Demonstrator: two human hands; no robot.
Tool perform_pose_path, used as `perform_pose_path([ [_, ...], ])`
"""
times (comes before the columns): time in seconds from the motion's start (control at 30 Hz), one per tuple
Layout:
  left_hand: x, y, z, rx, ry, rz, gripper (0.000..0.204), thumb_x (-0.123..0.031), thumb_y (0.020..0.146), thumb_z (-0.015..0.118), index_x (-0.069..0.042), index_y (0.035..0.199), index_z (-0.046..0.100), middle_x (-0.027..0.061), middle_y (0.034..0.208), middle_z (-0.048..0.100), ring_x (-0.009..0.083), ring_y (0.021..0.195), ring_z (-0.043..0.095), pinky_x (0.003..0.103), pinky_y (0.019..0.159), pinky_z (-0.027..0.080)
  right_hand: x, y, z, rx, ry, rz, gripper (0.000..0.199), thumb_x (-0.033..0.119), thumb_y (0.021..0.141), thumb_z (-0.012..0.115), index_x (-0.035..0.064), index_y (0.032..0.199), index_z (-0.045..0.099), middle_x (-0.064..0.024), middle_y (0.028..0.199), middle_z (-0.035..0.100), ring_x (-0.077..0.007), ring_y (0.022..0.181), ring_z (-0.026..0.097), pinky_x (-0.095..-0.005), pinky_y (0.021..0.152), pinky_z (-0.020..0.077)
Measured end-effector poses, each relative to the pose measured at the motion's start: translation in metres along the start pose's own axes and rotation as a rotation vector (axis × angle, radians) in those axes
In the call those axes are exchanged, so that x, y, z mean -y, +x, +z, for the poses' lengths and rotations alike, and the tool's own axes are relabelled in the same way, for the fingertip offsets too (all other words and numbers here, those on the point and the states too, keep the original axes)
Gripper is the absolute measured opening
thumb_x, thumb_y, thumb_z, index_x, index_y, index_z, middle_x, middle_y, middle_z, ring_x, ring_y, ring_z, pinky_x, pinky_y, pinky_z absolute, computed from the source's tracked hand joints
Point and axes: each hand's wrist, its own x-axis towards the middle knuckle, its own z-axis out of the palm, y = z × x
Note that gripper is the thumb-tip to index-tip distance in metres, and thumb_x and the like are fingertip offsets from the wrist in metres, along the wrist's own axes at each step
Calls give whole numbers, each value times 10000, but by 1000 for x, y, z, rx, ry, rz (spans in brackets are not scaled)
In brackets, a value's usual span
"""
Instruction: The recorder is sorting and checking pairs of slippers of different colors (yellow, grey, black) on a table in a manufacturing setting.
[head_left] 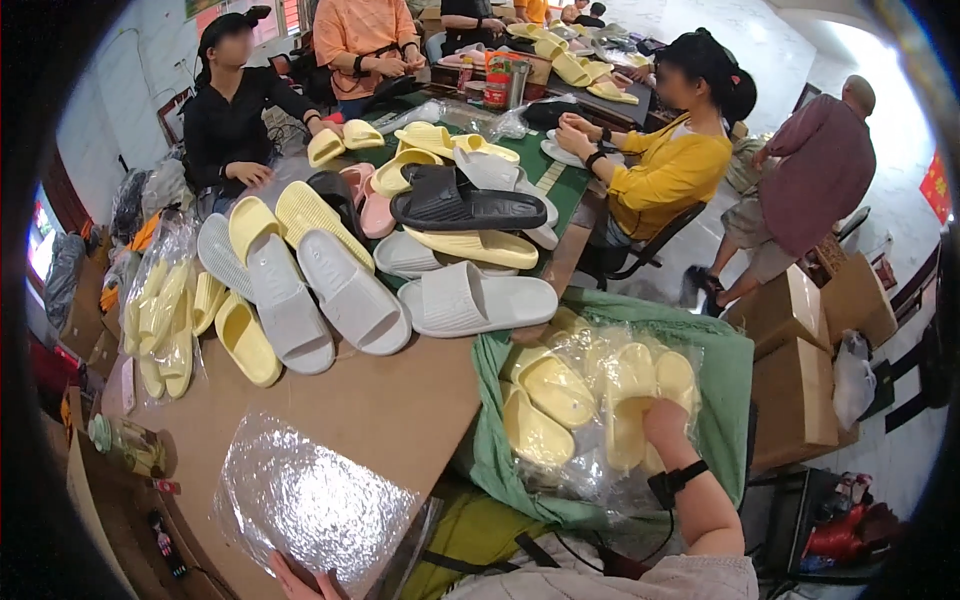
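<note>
Right fingers: bent at the right side of a yellow, ribbed-look moulded slipper (627, 440) under clear film; tips hidden, so whether the right hand (668, 425) grasps it or only touches it cannot be told.
Key relation: the slipper lies immediately left of the right fingers, inside the green fabric-lined container (728, 400).
Slipper long axis: roughly near-to-far within the container, pointing away from the wearer.
Nearer hand: right, reaching into the container; the left hand (305, 583) is well apart, left of the container.
Left fingers: at the near edge of a clear, shiny, flat plastic bag (320, 490); grip cannot be told, being partly cut off by the frame.
Plastic bag position: left of the container, on the brown flat-topped desk (400, 400).
Adjacent slippers: film-wrapped yellow pair (545, 385) inside the container, left of the right hand.
Loose grey slipper (500, 305): just beside the container's far left corner, sole down, long axis left-to-right.
Outer zone: brown cardboard boxes (785, 390), right of the container.
</note>
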Motion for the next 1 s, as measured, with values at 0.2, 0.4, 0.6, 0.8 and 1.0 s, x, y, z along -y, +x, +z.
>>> perform_pose_path([
  [0.2,-11,1,3,-32,-11,34,716,-376,948,609,24,1492,372,331,1468,418,504,1366,367,520,1150,279,-1,36,48,78,-157,67,231,290,874,621,113,890,768,-94,953,752,-273,898,731,-402,720,567],
  [0.4,-4,-5,4,-43,55,-40,750,-420,942,632,-15,1510,360,328,1459,430,510,1367,367,532,1130,302,15,25,35,57,-152,30,165,218,869,625,159,893,777,-74,943,756,-235,907,733,-353,732,566],
  [0.6,-2,-5,-4,-37,12,4,783,-374,896,681,-15,1507,347,321,1420,469,524,1279,438,538,1077,354,17,15,19,-29,-196,45,180,264,861,632,160,860,778,-72,912,756,-229,869,736,-348,709,562],
  [0.8,1,-6,-5,-47,-6,33,824,-359,864,709,27,1491,339,329,1441,440,502,1311,425,517,1105,344,19,11,-22,-67,-191,36,316,403,892,607,143,917,785,-80,937,754,-256,913,727,-383,745,553],
  [1.0,2,-10,-7,-19,-36,22,848,-423,874,693,24,1501,339,333,1489,385,482,1377,366,518,1153,293,58,-38,-114,-181,-45,7,448,505,886,616,88,920,774,-123,924,742,-304,879,714,-418,759,541],
])
